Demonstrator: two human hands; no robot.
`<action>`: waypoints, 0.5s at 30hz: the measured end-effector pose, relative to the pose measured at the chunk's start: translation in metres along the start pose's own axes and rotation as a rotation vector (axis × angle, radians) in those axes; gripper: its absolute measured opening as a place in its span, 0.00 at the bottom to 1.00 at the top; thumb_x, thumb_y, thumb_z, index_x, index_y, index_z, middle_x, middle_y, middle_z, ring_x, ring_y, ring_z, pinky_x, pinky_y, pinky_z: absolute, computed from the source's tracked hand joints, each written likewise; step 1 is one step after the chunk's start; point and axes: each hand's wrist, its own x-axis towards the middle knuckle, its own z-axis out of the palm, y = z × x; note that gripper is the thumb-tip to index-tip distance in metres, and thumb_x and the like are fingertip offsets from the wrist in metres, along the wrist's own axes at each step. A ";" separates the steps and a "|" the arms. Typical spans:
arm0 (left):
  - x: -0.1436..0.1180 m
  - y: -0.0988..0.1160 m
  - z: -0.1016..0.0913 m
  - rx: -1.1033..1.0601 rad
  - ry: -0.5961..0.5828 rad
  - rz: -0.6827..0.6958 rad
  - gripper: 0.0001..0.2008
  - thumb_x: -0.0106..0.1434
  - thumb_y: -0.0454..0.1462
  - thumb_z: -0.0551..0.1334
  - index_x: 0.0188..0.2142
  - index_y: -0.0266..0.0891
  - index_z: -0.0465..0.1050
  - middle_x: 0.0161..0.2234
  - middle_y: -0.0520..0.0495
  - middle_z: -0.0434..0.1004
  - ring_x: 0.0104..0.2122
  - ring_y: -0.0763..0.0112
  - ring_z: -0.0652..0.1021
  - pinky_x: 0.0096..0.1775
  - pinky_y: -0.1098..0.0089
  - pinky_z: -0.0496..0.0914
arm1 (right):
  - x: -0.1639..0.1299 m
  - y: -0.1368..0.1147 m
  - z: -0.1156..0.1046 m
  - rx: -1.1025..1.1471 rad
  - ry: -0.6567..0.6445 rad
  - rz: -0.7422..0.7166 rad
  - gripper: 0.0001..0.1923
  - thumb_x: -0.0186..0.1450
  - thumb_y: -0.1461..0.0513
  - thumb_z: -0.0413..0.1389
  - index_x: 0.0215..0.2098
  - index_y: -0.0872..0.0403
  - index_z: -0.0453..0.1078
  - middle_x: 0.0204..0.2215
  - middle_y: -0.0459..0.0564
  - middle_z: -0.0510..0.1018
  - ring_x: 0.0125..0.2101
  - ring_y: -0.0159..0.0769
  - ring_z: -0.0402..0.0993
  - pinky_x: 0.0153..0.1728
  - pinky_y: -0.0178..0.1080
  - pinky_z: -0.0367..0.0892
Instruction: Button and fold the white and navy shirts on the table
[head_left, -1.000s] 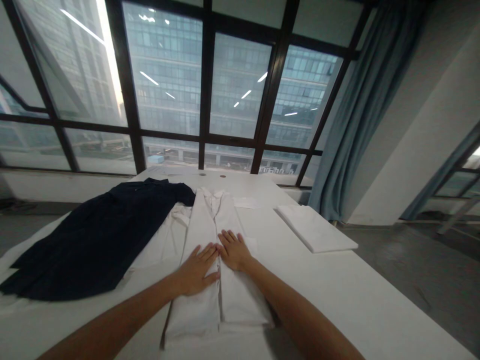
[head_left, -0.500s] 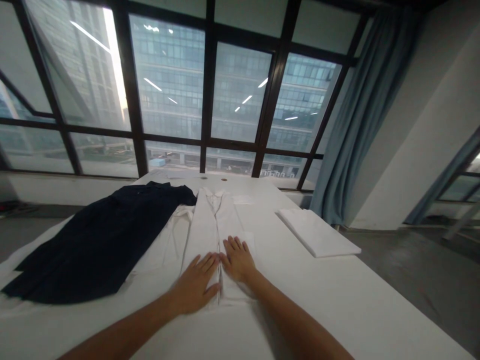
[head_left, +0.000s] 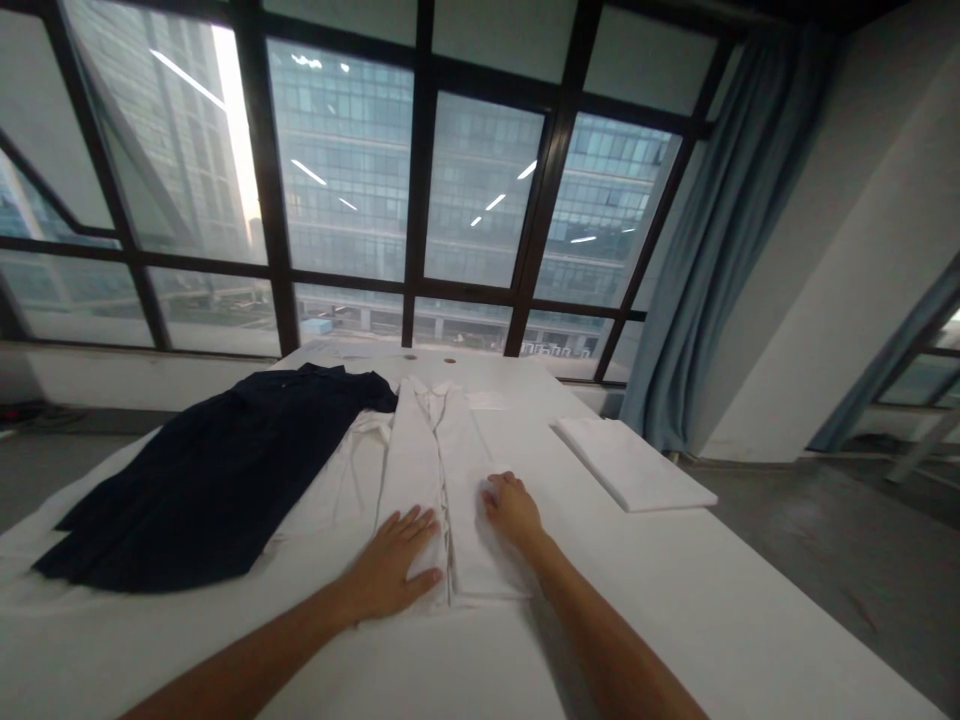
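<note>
A white garment (head_left: 411, 455), a shirt or coat with a collar and a front opening down its middle, lies folded lengthwise on the white table (head_left: 630, 620). My left hand (head_left: 391, 562) rests flat on the near part of its left front panel, fingers spread. At the right edge of the garment, my right hand (head_left: 514, 510) has its fingers curled in against the cloth. A fold of the garment appears to be in them, though the fingertips are partly hidden. Loose white cloth (head_left: 341, 485) lies beside the garment on the left.
A dark navy garment (head_left: 217, 470) is spread over the left side of the table. At the right stands a folded white cloth (head_left: 637, 465) near the table edge. Windows (head_left: 480, 190) line the far side, with a blue curtain (head_left: 705, 260) at the right.
My right hand has moved right, from flat by the front opening to the garment's right edge, and its fingers have curled. My left hand stays flat in nearly the same place.
</note>
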 end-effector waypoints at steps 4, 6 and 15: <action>-0.004 -0.037 -0.029 -0.179 0.054 0.093 0.21 0.66 0.37 0.47 0.54 0.44 0.70 0.61 0.50 0.63 0.63 0.69 0.60 0.63 0.59 0.54 | 0.008 0.041 -0.008 0.147 -0.099 -0.184 0.29 0.53 0.74 0.48 0.52 0.57 0.71 0.47 0.55 0.74 0.46 0.37 0.71 0.48 0.34 0.63; -0.008 -0.055 -0.038 -0.120 0.084 0.101 0.20 0.64 0.35 0.49 0.51 0.44 0.73 0.61 0.49 0.64 0.63 0.67 0.59 0.64 0.57 0.51 | 0.010 0.058 -0.011 0.188 -0.151 -0.256 0.33 0.48 0.75 0.49 0.51 0.55 0.72 0.46 0.53 0.75 0.45 0.37 0.71 0.47 0.34 0.64; -0.013 -0.061 -0.038 -0.158 -0.153 0.165 0.22 0.65 0.46 0.55 0.58 0.50 0.65 0.64 0.49 0.55 0.65 0.64 0.52 0.64 0.50 0.43 | -0.003 0.061 -0.033 0.226 -0.311 -0.345 0.27 0.52 0.66 0.59 0.51 0.44 0.73 0.63 0.49 0.60 0.61 0.43 0.58 0.59 0.46 0.53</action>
